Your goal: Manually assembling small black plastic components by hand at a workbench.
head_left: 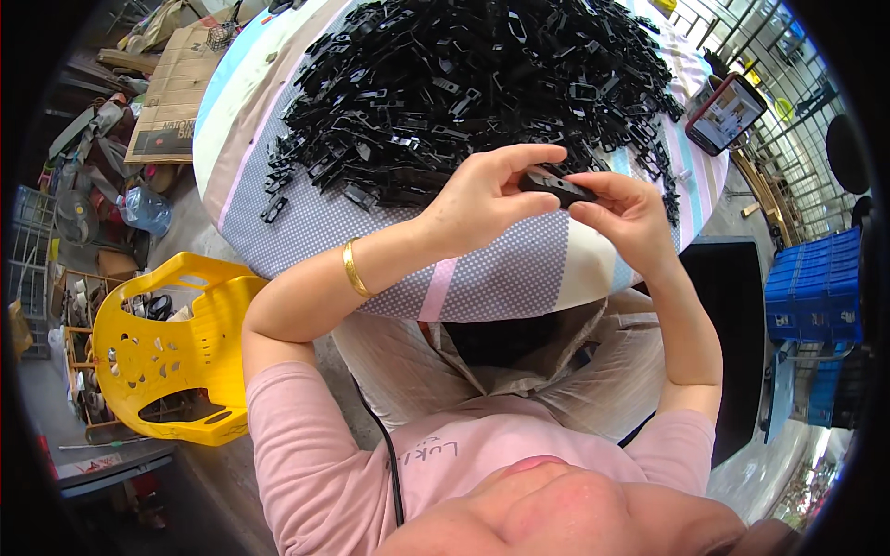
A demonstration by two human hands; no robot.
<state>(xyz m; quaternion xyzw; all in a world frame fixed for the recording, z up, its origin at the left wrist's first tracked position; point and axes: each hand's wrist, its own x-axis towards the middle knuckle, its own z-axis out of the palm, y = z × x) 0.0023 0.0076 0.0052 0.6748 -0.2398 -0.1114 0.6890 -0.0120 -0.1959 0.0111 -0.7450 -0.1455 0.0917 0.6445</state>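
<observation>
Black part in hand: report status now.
Left hand, right hand: both gripping black part. Held over table, near side. Black pile close ahead.

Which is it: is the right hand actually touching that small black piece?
Touching: the head view shows the right hand pinching the black piece's right end between fingers and thumb.
</observation>
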